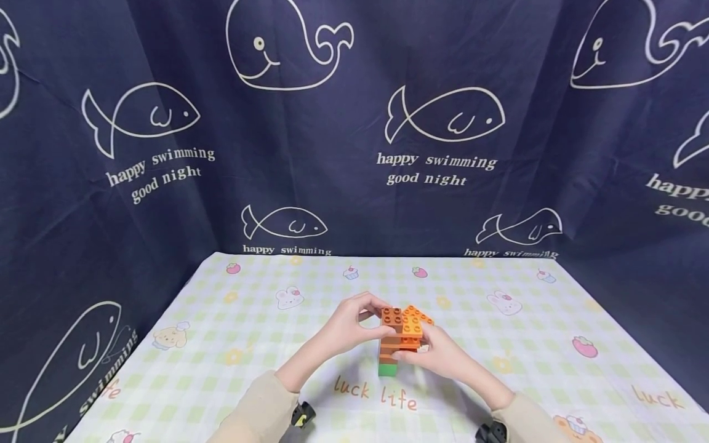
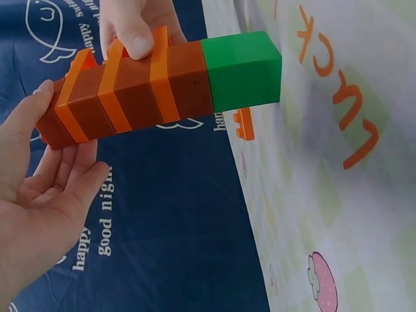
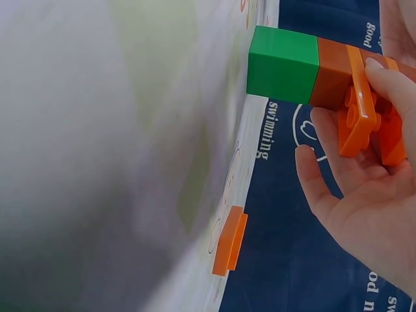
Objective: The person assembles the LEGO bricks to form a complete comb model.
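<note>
A toy brick tower point(image 1: 389, 352) stands upright on the table, its brown bricks alternating with orange plates point(image 2: 114, 88) that jut out to the right. At its foot is a green brick point(image 3: 283, 65), and the uppermost piece is a studded brown brick point(image 1: 392, 312). My left hand point(image 1: 354, 323) grips this top brick, thumb on the near face and fingers round the far side. Lower down, my right hand point(image 1: 443, 354) holds the tower by its jutting plates, the thumb point(image 2: 139, 40) pressed to the side. Its fingers curl behind the orange pieces.
A loose orange plate point(image 3: 229, 240) lies on the table just behind and right of the tower. The table wears a checked cloth point(image 1: 221, 344) with printed cartoons. A dark blue curtain point(image 1: 343, 147) with fish drawings hangs behind it and along both sides.
</note>
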The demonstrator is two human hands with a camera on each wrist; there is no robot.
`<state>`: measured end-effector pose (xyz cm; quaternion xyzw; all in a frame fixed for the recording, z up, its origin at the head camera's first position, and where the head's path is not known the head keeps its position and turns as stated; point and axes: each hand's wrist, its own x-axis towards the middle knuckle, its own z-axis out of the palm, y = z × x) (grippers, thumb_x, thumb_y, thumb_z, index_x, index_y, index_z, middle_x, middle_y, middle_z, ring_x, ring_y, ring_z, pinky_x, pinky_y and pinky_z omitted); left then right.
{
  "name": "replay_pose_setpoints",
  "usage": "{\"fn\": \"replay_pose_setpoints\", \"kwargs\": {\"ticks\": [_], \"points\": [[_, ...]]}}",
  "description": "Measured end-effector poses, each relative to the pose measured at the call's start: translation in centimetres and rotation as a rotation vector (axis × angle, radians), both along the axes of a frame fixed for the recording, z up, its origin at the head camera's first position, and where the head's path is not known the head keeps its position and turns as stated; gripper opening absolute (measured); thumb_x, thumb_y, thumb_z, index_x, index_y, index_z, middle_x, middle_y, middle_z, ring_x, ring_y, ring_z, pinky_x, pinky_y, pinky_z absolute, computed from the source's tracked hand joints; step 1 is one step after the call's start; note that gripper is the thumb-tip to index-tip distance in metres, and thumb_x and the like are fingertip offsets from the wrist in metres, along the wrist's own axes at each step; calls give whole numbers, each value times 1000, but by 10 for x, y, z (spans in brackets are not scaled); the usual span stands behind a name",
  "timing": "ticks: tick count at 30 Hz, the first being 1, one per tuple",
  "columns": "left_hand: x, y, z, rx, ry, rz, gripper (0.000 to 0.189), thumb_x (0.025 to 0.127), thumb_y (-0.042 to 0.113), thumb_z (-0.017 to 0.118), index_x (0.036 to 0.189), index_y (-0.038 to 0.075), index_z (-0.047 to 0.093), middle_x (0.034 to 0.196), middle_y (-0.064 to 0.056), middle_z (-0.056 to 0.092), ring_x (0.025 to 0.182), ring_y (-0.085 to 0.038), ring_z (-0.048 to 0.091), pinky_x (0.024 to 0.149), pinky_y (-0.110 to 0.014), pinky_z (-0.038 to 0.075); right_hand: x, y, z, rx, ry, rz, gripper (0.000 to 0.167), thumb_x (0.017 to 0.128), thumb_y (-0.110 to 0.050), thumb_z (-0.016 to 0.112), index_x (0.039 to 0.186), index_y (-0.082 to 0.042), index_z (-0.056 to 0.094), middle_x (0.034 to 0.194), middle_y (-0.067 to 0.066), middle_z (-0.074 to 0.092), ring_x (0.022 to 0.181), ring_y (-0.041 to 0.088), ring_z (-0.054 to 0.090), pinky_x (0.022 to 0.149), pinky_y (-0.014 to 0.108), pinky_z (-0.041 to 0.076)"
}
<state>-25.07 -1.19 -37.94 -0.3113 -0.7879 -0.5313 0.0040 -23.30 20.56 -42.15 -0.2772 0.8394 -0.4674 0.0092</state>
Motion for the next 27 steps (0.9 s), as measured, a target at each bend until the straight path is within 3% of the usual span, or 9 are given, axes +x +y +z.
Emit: {"fn": "replay_pose_setpoints", "kwargs": {"ticks": [4, 11, 14, 21, 27], "points": [[1, 0, 1, -12, -30, 13, 32, 77, 12, 77, 105, 7, 63, 102, -4, 66, 94, -14, 61, 98, -27, 50, -1, 0, 1, 7, 4, 11, 48, 84, -28, 71, 125, -10, 54, 117, 6, 64, 103, 9, 60, 89, 25, 52], [21, -4, 22, -7, -54, -2, 30, 79, 8, 74, 105, 0, 61, 103, -12, 66, 95, -21, 62, 99, -33, 50, -1, -1, 1, 9, -10, 7, 47, 82, -29, 72, 123, -13, 55, 117, 3, 64, 104, 7, 59, 89, 25, 52], [23, -5, 25, -7, -60, -3, 30, 80, 8, 74, 106, 0, 61, 104, -12, 66, 96, -22, 62, 99, -34, 50, -1, 0, 2, 17, -2, 7, 48, 82, -30, 72, 123, -14, 55, 118, 2, 63, 104, 7, 59, 89, 25, 52], [22, -5, 22, 2, -76, 2, 31, 80, 7, 73, 107, -2, 60, 104, -13, 65, 98, -25, 62, 96, -34, 52, -2, 0, 4, 19, 9, 16, 49, 82, -30, 73, 124, -14, 55, 120, 1, 63, 106, 7, 58, 91, 27, 52], [20, -4, 19, 8, -85, 0, 30, 80, 6, 73, 106, 0, 60, 104, -12, 65, 97, -22, 62, 90, -24, 54, -2, -2, 4, 33, 10, 2, 49, 81, -30, 73, 124, -11, 56, 120, 5, 63, 105, 10, 59, 90, 26, 52]]}}
